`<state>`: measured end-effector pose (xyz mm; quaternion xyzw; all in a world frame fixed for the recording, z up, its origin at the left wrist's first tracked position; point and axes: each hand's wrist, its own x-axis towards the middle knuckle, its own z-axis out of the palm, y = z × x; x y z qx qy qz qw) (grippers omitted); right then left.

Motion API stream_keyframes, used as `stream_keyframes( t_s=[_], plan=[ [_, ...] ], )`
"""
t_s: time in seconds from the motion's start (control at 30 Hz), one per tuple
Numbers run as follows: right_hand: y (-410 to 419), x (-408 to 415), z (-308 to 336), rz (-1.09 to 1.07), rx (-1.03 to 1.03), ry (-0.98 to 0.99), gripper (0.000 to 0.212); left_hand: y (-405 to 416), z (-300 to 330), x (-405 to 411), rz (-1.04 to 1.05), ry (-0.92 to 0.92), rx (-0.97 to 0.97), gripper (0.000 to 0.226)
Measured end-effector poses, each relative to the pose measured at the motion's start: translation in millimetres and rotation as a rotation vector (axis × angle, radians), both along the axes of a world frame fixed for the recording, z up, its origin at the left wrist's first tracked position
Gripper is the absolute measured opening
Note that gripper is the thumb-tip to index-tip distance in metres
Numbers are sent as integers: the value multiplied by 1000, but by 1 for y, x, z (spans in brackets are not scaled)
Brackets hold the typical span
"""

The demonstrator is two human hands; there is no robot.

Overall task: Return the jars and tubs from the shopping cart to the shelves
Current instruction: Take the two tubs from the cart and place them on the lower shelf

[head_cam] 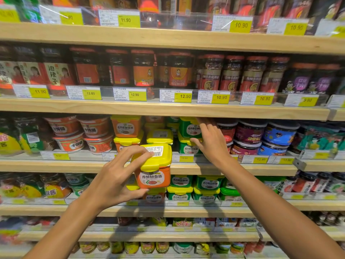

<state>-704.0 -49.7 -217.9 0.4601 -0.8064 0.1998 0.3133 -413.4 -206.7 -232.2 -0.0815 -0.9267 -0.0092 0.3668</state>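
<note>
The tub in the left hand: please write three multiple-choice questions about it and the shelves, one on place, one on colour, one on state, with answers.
1. Where is the right hand?
A. on the green tubs
B. on the top shelf
C. in a cart

2. What colour is the lid of the held tub?
A. blue
B. yellow
C. red

3. How is the held tub?
A. lying on the floor
B. open
C. gripped by the left hand, lid on

Answers: 1 A, its fingers rest on the green tubs; 2 B, yellow lid over an orange body; 3 C, fingers hold top and bottom.
</note>
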Motion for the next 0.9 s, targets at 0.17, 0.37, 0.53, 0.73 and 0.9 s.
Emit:
stream_keyframes(
  t_s=[0.17,0.37,0.53,0.73,0.9],
  plan=[
    [19,26,-29,249,-170,-62,75,1,-3,-5,13,2,15,94],
    [55,109,-41,629,-106,-595,88,4,-3,-13,21,-11,16,91],
    [46,132,-42,603,-185,-649,92,11,-1,-20,62,12,-9,87],
    [37,136,-35,564,-284,-648,78,18,1,-18,65,40,-3,85],
    [39,136,-31,627,-353,-672,75,27,7,-15,63,84,70,81]
  ],
)
